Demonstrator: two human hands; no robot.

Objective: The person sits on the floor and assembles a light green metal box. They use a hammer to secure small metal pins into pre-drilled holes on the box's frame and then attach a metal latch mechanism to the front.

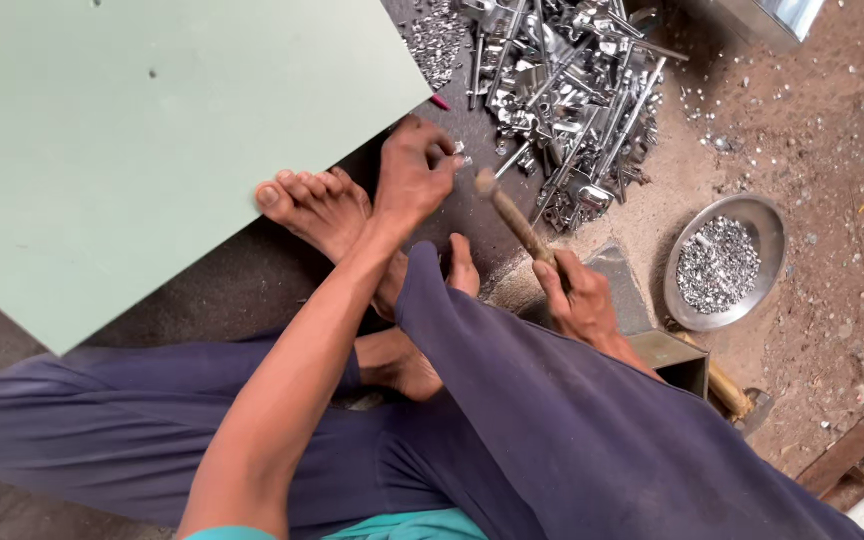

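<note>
Your left hand (410,175) pinches a small metal part (459,150) against the floor, just beside the green panel (132,130). Your right hand (577,295) is fully closed around the hammer (512,215), its head just beside the part.

Floor (812,130): bare packed dirt, reddish-brown, gritty, small metal bits scattered; darker and smoother toward left. Pale green flat panel (132,140) fills upper left corner, two small holes visible. Rusty metal bar (857,440) at lower right edge. Shiny sheet-metal piece (772,15) at top edge. Light even, daylight-like, soft shadows.
</note>
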